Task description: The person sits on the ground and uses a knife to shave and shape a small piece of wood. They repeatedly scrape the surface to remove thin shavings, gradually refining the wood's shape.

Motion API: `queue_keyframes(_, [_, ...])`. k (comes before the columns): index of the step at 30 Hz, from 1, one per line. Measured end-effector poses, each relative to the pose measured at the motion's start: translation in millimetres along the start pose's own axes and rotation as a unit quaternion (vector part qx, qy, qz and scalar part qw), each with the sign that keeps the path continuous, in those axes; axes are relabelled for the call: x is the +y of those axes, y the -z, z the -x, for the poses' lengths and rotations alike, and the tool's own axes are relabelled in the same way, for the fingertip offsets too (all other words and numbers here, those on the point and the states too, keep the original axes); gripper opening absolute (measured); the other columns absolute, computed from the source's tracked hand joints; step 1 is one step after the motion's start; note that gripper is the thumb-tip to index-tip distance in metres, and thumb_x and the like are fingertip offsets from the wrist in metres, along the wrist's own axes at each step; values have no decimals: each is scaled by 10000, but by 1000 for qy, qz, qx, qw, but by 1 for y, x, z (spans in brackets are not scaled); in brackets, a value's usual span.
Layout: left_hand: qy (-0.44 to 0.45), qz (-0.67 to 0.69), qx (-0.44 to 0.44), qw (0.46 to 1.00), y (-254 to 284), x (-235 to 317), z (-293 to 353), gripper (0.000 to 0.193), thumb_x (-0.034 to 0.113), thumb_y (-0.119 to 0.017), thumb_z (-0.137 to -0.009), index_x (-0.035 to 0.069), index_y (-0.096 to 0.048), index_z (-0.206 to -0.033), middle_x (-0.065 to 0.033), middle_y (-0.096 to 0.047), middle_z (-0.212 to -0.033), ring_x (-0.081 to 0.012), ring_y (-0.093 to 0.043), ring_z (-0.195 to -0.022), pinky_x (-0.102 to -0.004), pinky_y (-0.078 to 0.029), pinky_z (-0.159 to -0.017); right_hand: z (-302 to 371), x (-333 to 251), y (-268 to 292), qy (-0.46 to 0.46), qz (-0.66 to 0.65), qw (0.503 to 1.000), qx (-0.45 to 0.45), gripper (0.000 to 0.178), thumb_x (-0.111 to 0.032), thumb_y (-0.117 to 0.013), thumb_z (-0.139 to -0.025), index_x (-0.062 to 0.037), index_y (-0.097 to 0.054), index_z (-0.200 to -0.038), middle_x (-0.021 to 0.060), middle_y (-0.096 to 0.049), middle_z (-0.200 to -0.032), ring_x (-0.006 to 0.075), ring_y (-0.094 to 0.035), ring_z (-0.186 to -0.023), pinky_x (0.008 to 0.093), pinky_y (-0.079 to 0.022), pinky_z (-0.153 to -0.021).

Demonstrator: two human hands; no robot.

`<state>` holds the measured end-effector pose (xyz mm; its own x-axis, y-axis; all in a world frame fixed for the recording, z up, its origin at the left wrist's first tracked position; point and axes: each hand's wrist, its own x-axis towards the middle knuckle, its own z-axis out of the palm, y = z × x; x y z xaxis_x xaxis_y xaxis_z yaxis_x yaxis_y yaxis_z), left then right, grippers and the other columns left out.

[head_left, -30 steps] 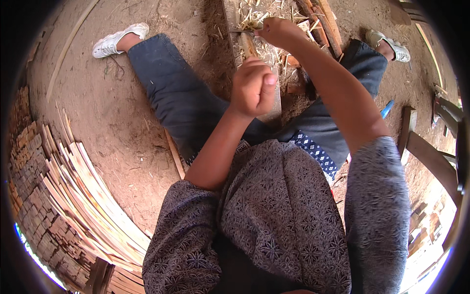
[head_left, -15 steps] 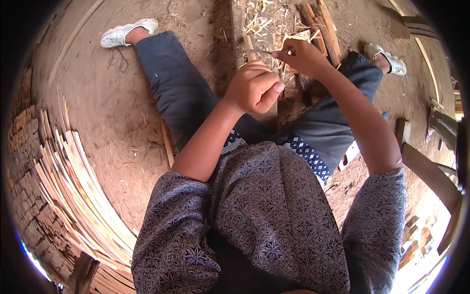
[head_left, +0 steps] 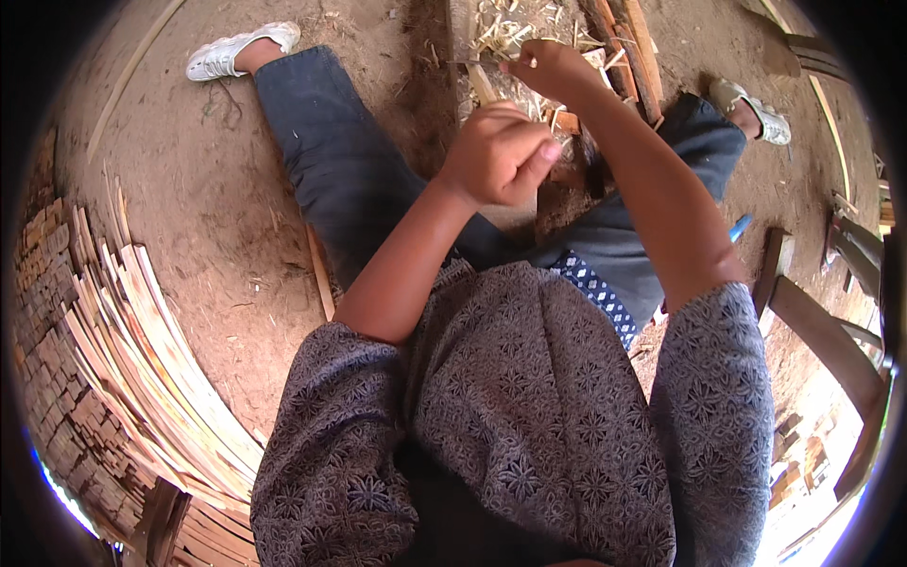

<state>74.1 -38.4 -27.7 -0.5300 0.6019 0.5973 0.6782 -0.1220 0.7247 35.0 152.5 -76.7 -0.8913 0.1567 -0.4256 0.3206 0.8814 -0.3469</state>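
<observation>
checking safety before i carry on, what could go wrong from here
The thin blade in the right hand lies across the pale stick, close to the bare left hand around its near end; a slip might cut it. The legs, in dark trousers, are spread on either side, so a stray stroke could perhaps reach one. Loose shavings might also let the stick shift.
</observation>
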Motion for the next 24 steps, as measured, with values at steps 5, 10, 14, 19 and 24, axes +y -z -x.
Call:
queue_keyframes(5, [16, -20, -2, 1000, 3, -4, 12, 293, 164, -584, -964, -23, -583, -738, -152, -545, -646, -333, -554, -621, -417, -461, -632, 4, -11, -10, -70, -56, 996, 6, 562, -596, -616, -940, -106, -711, -1198, 144, -728, -1196, 332, -694, -1122, 457, -539, -966])
queue_keyframes(10, [26, -31, 0, 999, 8, -4, 36, 296, 136, -585, -956, -18, -565, -704, -150, -538, -654, -340, -556, -635, -422, -474, -668, 18, 12, 1, -3, -94, 995, 17, 597, -637, -672, -896, -69, -725, -1071, 170, -748, -993, 348, -727, -953, 456, -554, -869])
queue_keyframes(14, [17, -39, 31, 999, 0, -3, 37, 278, 118, -591, -947, -15, -568, -704, -146, -554, -666, -335, -559, -646, -426, -477, -686, 49, 8, 23, 31, -90, 995, -28, 579, -649, -679, -887, -86, -726, -1012, 161, -740, -902, 321, -734, -872, 454, -555, -812])
queue_keyframes(19, [1, -36, 45, 998, -14, 2, 38, 260, 118, -592, -939, -1, -578, -709, -140, -565, -674, -331, -566, -666, -428, -480, -700, 43, -3, 10, 18, -67, 998, -5, 554, -642, -670, -892, -107, -725, -1022, 141, -743, -902, 319, -731, -897, 464, -555, -819])
queue_keyframes(24, [1, -28, 59, 998, -14, 5, 41, 238, 114, -601, -922, 0, -577, -715, -137, -571, -683, -334, -567, -669, -436, -481, -707, 18, -9, -3, -26, -32, 999, -8, 509, -600, -621, -939, -133, -714, -1120, 153, -748, -1006, 332, -728, -982, 463, -561, -870])
